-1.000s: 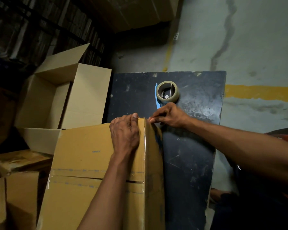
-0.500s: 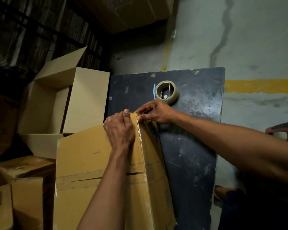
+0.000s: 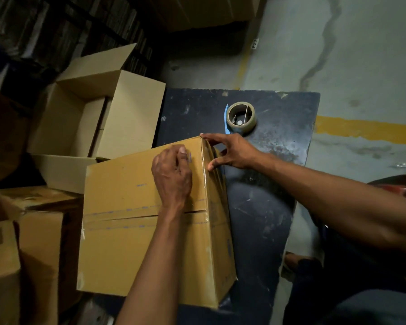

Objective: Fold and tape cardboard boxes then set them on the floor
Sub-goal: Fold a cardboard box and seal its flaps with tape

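Both hands working on a taped cardboard box at the dark table.

The box (image 3: 136,231) is sitting on the table (image 3: 274,207), overhanging its left edge. The left hand (image 3: 171,174) is resting on its top with fingers curled. The right hand (image 3: 232,151) is lying spread, fingertips touching the far right corner. A tape roll (image 3: 241,116) is sitting just beyond.

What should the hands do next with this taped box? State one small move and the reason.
Probably run the right hand down the box's side edge to press the clear tape flat. The tape already wraps over the top corner, the right fingertips rest on that corner and side, and the left hand presses on the top face. The tape roll sits apart on the dark table.
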